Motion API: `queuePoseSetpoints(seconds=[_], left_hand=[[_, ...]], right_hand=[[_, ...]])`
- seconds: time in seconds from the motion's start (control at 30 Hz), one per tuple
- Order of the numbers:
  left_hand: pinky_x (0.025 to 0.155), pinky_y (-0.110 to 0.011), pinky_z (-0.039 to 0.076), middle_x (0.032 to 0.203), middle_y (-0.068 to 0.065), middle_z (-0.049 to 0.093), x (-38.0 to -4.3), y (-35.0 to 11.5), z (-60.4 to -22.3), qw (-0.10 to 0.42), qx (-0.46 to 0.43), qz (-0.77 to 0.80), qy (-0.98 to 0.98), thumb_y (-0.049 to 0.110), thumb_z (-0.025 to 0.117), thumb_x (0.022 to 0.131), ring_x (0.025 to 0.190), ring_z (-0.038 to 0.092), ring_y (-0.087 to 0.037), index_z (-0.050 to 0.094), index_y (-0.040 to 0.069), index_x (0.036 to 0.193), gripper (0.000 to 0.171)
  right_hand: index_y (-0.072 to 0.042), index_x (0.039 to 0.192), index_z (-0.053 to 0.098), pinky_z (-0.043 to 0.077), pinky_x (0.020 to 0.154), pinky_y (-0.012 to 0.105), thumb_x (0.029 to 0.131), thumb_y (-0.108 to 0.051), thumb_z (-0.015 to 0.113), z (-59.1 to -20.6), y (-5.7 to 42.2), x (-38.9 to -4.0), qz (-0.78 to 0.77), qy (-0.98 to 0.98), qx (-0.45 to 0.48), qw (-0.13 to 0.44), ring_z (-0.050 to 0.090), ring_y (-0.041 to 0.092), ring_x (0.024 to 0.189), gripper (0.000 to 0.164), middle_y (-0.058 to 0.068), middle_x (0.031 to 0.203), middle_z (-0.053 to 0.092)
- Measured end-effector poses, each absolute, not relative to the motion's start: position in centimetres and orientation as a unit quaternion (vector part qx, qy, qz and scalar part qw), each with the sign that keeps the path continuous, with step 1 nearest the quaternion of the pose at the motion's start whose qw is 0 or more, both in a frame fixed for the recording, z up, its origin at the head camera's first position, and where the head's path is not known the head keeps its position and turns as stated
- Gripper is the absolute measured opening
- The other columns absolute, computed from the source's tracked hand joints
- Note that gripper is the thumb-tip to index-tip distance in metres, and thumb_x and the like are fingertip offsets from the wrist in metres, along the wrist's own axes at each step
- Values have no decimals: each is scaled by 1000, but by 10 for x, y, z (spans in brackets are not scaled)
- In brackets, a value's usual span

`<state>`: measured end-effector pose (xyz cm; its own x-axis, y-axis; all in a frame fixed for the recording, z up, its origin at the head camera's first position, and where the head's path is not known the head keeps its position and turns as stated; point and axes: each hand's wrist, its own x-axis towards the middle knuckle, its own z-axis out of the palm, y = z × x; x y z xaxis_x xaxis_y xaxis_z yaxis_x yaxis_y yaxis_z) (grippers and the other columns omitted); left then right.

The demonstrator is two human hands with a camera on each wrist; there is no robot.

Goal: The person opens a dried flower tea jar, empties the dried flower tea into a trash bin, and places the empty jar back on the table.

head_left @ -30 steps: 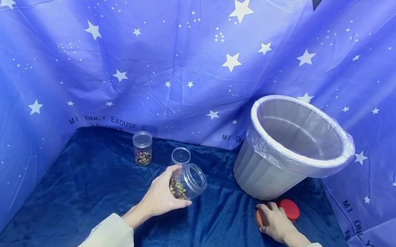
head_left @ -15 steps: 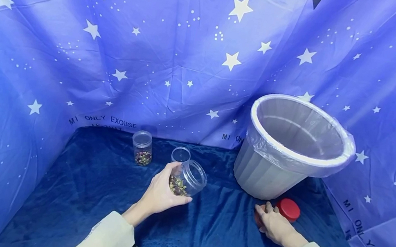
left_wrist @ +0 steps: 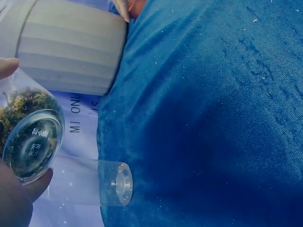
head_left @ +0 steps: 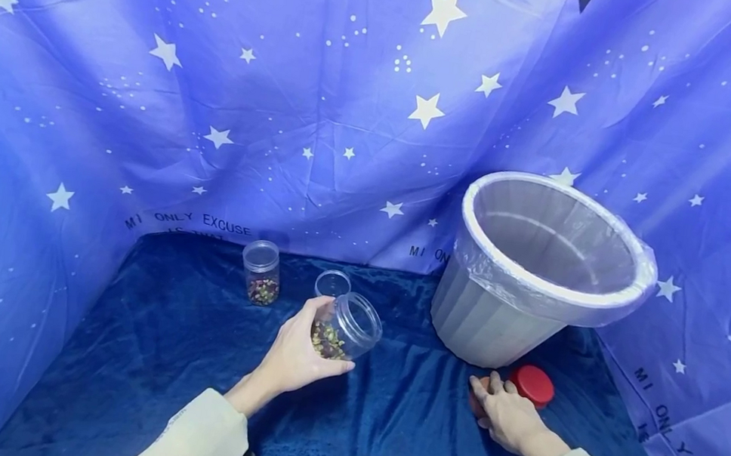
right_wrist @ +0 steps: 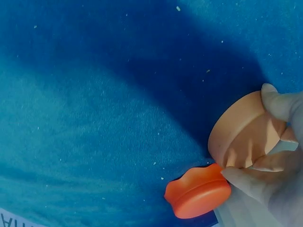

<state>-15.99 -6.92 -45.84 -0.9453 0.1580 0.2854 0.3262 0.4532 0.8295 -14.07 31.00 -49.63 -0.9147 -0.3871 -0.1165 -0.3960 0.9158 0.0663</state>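
Note:
In the head view my left hand [head_left: 293,356] grips a clear plastic jar [head_left: 362,338] around its side, above the dark blue cloth. The jar has no lid, leans to the right, and holds dried yellow-green and dark bits. Its round base [left_wrist: 33,146] faces the left wrist camera. Low at the right, my right hand [head_left: 515,420] holds an orange-brown round lid [right_wrist: 236,125] at the cloth, thumb and fingers at opposite edges. Part of this lid is hidden by the fingers. Right beside it lies a red lid [right_wrist: 201,194] with a wavy-looking edge.
A grey bin [head_left: 484,322] with a clear liner stands behind the right hand. An upright open jar [head_left: 261,276] with similar bits stands back left. Another clear container [left_wrist: 113,182] stands behind the held jar. Star-printed curtains [head_left: 353,105] border the cloth.
My right hand's fingers have shifted slightly over the orange-brown lid, showing more of the red lid. The left hand and its jar have stayed nearly still.

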Motion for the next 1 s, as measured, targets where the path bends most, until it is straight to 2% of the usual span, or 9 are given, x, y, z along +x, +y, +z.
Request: queuePoseSetpoints(seconds=[0.13, 0.37, 0.57, 0.83, 1.0], left_hand=[[92, -49, 50, 125, -11, 64, -160, -70, -458, 85, -139, -502, -849, 38, 91, 59, 113, 62, -29, 46, 22, 137, 92], [93, -47, 50, 123, -5, 65, -161, -69, -458, 85, -141, -504, -848, 38, 91, 59, 113, 62, -29, 46, 22, 137, 92], [92, -46, 51, 121, -5, 66, -162, -70, -456, 97, -143, -505, -846, 35, 92, 58, 111, 63, -26, 47, 21, 135, 90], [93, -48, 51, 122, -6, 65, -162, -75, -453, 98, -142, -504, -846, 35, 92, 59, 113, 64, -30, 46, 20, 136, 91], [93, -47, 52, 122, -6, 65, -163, -77, -451, 101, -142, -505, -845, 35, 92, 59, 113, 64, -30, 46, 20, 136, 91]], right_hand=[[-2, 129, 58, 55, 72, 54, 74, -18, 82, -494, 311, -144, 24, 980, -188, 66, 57, 47, 102, 63, 31, 124, 54], [-7, 126, 58, 53, 77, 58, 69, -20, 86, -491, 318, -149, -37, 983, -168, 69, 57, 47, 101, 64, 24, 117, 55], [-8, 128, 56, 53, 72, 56, 69, -24, 86, -489, 321, -152, -47, 982, -165, 80, 56, 45, 102, 69, 22, 116, 56], [-5, 137, 49, 50, 80, 62, 70, -47, 83, -479, 327, -154, -70, 983, -135, 99, 53, 47, 110, 86, 26, 123, 56], [-1, 131, 54, 48, 85, 61, 76, -50, 78, -472, 331, -158, -88, 984, -139, 72, 55, 48, 108, 77, 26, 119, 58]])
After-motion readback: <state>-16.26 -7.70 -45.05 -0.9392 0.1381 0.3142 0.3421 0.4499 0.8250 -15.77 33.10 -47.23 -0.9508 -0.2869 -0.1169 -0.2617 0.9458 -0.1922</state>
